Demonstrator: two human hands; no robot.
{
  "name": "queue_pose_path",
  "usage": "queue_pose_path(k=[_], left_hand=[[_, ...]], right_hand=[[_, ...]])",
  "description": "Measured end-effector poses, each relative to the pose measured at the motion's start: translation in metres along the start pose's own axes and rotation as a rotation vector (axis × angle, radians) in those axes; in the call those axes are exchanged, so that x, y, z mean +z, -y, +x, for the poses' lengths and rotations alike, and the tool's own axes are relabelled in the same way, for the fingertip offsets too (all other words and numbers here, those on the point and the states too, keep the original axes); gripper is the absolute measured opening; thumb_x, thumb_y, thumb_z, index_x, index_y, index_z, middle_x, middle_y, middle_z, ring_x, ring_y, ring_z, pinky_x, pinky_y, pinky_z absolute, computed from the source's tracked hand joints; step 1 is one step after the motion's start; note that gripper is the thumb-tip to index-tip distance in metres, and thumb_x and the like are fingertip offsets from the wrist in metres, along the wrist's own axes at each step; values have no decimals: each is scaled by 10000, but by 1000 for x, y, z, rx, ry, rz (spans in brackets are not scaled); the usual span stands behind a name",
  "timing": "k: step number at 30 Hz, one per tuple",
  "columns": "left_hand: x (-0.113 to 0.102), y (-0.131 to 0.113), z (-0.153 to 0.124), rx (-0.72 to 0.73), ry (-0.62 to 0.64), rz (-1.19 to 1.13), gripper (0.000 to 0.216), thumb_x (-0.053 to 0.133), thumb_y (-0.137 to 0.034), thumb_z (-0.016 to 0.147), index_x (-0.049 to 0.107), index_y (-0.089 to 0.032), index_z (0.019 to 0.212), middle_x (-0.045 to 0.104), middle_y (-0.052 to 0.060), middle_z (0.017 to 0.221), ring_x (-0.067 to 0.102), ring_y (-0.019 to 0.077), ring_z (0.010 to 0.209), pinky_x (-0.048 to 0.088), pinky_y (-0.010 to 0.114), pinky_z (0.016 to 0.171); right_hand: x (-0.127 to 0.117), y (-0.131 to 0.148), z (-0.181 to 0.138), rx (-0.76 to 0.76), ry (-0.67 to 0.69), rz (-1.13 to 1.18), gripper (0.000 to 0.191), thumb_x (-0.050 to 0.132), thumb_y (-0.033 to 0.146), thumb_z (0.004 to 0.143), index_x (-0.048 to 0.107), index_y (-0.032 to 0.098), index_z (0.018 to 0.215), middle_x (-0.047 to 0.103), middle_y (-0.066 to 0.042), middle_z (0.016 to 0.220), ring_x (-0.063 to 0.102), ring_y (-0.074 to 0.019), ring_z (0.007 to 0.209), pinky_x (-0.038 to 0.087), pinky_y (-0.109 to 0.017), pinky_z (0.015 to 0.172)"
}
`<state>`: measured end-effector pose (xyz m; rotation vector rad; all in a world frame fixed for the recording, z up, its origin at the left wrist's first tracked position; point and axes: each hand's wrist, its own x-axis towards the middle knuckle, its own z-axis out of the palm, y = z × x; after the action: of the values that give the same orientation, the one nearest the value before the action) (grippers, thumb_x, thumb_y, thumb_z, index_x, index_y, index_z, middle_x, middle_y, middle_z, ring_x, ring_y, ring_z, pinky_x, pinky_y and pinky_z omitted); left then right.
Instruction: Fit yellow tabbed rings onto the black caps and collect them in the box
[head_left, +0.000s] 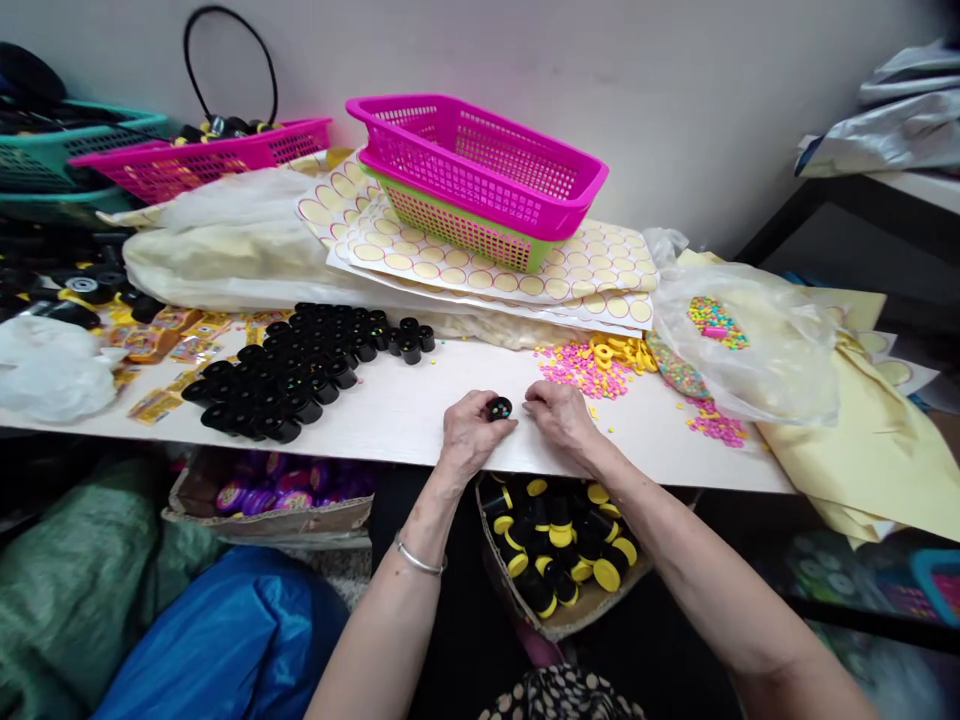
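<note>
My left hand (pixel 471 432) rests on the white table (pixel 405 415) near its front edge, fingers closed round a small black pot (pixel 499 408) with coloured beads inside. My right hand (pixel 556 415) lies just right of the pot, fingers curled and pinched together on the tabletop; what they hold is too small to see. A pile of pink and yellow beads (pixel 585 368) lies just beyond my right hand. To the left stands a block of several open black pots (pixel 300 372).
Stacked pink and green baskets (pixel 480 175) sit on sticker sheets (pixel 600 275) at the back. A clear bag of beads (pixel 739 345) lies right. Below the table edge, a cardboard box of yellow-lidded black pots (pixel 562 550) and a box of purple items (pixel 277 490).
</note>
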<state>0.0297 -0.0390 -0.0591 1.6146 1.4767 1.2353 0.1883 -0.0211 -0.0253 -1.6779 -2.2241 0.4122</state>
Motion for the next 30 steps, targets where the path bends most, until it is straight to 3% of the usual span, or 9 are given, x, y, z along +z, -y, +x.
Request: queue_pose_path(k=[2,6,11,17,21,30], left_hand=[[0,2,0,44,53,-16,298,740,-265,562,649,-183,834,562,-34,721,469,80,594,381,198,552],[0,3,0,75,128,10,333,753,-276,556,651,-183,860,568,-34,727,472,83,604,379,199,554],[0,2,0,46,116,7,344,752,-282,559,655,-180,873,596,-25,753,500,95,636,391,204,573],[1,2,-1,28,104,-22,319,743,-268,570,657,-184,865,615,-21,767,521,103,647,400,210,583],[1,2,-1,36,98,-41,315,745,-255,569,654,-182,862,617,-22,772,531,104,659,402,209,586],[1,3,-1,69,94,-18,297,742,-240,576,653,-194,856,605,-34,762,518,98,652,393,210,587]], right_hand=[[1,1,-8,26,14,81,128,505,222,796,627,194,768,598,-14,724,516,-145,706,333,-248,633],[7,-6,-13,-24,-42,25,136,537,232,780,633,194,692,579,-28,785,511,-161,785,330,-254,639],[8,-21,-11,-1,-94,80,159,509,229,798,637,188,713,594,-20,739,523,-143,715,344,-251,655],[1,-16,-9,-35,51,78,125,493,191,790,609,182,744,591,-10,668,514,-138,658,332,-237,609],[2,-13,-11,-107,-12,-64,150,474,191,816,591,176,723,584,-49,772,508,-165,765,336,-258,660],[4,-27,-18,-165,-92,102,179,447,182,830,583,184,713,530,-34,745,485,-161,745,366,-270,682]])
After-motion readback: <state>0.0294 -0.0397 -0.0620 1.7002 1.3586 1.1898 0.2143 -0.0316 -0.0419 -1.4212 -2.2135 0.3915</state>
